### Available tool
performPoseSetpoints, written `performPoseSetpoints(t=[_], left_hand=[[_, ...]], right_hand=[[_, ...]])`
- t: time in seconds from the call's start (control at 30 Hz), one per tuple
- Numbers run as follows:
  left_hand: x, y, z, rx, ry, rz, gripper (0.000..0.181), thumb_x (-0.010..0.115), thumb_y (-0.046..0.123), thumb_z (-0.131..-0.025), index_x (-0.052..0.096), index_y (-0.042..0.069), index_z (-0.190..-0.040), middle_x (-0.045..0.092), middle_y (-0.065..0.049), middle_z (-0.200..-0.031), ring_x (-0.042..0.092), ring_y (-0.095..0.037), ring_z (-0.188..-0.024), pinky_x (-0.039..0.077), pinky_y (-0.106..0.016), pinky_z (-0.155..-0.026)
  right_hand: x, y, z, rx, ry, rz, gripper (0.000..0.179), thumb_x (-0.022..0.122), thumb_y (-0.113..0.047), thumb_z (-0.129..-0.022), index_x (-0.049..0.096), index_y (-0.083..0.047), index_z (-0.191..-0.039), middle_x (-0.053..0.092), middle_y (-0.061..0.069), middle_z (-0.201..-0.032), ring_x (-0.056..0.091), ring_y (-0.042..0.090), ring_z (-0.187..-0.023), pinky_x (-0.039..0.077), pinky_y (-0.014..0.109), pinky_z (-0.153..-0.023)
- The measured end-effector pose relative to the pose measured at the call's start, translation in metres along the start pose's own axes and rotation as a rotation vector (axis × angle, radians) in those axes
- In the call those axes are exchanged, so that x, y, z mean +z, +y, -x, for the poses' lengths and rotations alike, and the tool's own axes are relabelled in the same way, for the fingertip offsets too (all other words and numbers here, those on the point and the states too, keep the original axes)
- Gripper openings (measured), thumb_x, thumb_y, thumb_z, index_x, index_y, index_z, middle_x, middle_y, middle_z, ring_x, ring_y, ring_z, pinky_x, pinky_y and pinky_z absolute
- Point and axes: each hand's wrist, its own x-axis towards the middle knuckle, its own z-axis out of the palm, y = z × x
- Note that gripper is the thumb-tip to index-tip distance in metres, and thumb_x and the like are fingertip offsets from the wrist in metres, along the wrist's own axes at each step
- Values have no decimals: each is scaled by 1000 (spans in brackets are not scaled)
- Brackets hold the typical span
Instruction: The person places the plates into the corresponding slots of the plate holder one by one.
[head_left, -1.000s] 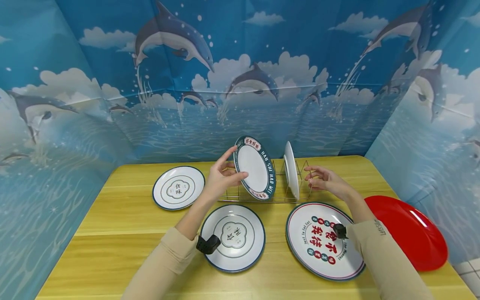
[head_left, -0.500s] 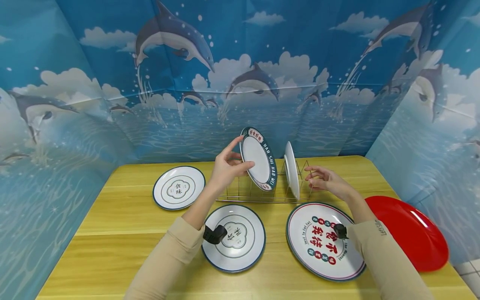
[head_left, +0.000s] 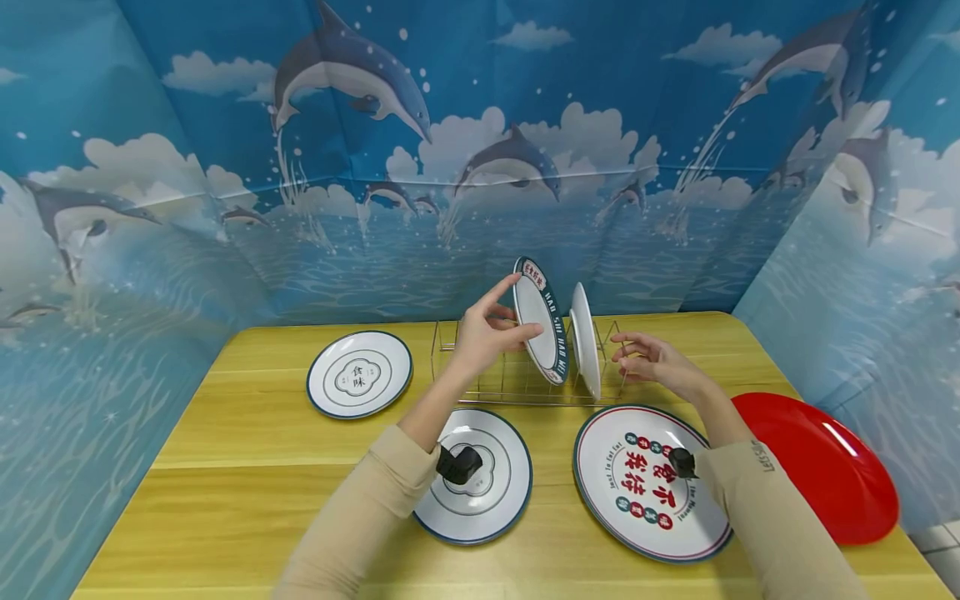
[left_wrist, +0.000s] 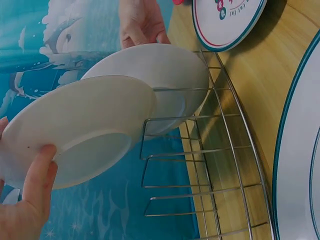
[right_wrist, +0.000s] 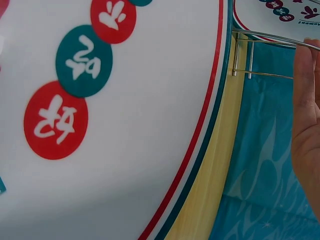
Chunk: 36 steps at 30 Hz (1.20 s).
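Note:
My left hand (head_left: 483, 335) pinches a white plate with a dark green lettered rim (head_left: 536, 315), thumb on its face and fingers round its edge. The plate is tilted upright over the wire dish rack (head_left: 525, 405), just left of a second white plate (head_left: 586, 343) that stands in the rack. Seen from the left wrist, the held plate's pale underside (left_wrist: 85, 125) overlaps the standing one. At the rack's right end is my right hand (head_left: 654, 363), its fingers lightly bent. In the right wrist view its fairly straight fingers (right_wrist: 304, 85) reach the rack's end wire.
A white plate with a red and green design (head_left: 637, 467) lies in front of the rack. Two blue-rimmed plates lie to the left, one farther back (head_left: 330, 375) and one nearer (head_left: 510, 483). A red oval platter (head_left: 817, 458) lies at the right. A dolphin-print curtain (head_left: 480, 233) hangs behind.
My left hand has lifted the green-rimmed plate a little, carried it right toward the standing plate, and turned it more edge-on. My right hand has stayed at the rack's end.

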Motion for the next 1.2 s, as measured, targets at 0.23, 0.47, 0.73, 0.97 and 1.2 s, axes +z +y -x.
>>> performPoseSetpoints(t=[0.23,0.47,0.73,0.97,1.2], left_hand=[[19,-5,-5,33,-1,-138,71,75,14,-76,41,26,-138,55,-11,-90,61,-16,-69,57,-33,-59],[36,-14,-5,76,-10,-286,68,75,20,-76,44,30,-136,58,-12,-96,58,-14,-73,52,-24,-55],[46,-30,-8,57,4,-302,67,75,20,-76,45,32,-135,56,-11,-98,54,-14,-74,49,-22,-52],[52,-39,-8,67,20,-356,67,74,20,-77,44,30,-136,53,-7,-96,53,-12,-73,47,-19,-52],[55,-49,-9,86,33,-377,67,73,21,-79,41,31,-138,51,-7,-102,53,-17,-79,45,-18,-55]], right_hand=[[1,0,-1,19,8,6,47,53,-13,-93,33,0,-134,55,2,-103,59,22,-93,52,30,-81],[1,-1,0,22,3,-4,43,52,-12,-94,36,-3,-133,53,10,-107,59,20,-92,52,29,-81],[1,-1,-1,20,-6,-12,43,51,-12,-94,35,-4,-133,51,15,-109,58,21,-92,52,30,-82],[1,0,-1,13,-15,-3,46,50,-11,-94,32,0,-134,53,12,-108,58,18,-91,52,35,-83],[2,-1,0,5,-11,-8,42,51,-11,-94,36,-4,-133,52,14,-109,59,18,-92,52,32,-82]])
